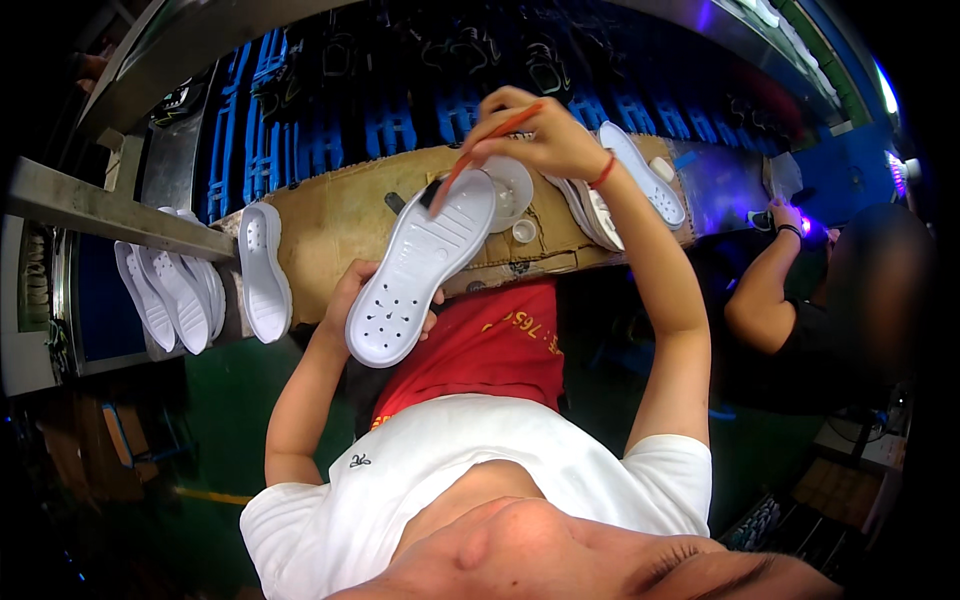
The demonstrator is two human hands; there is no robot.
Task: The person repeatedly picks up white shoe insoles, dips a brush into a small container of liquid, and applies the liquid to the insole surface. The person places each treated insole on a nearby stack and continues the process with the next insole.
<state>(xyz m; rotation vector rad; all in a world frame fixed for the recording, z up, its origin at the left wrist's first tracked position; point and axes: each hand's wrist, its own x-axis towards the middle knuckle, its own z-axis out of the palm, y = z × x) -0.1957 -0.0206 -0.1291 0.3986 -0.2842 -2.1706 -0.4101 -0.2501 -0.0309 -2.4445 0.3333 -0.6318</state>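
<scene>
A white shoe sole (400,265) is tilted up in front of me, held around its lower end by my left hand (347,290), with fingertips showing at its right edge. Over its upper end, my right hand (545,135) grips a slim orange-handled brush (520,117). The brush's lower tip meets the sole's inner face, beside a small dark patch. Just behind the sole sits a white plastic bowl (515,185), partly hidden by it. A small white cup (523,231) stands nearby on the cardboard-covered bench (325,215).
Several white soles (180,290) stand at the left end, with another sole (264,270) beside them. More soles (643,175) lie to the right. Beyond the bench runs a blue rack (390,130) carrying dark shoes. A co-worker's arm (765,305) is at the far right.
</scene>
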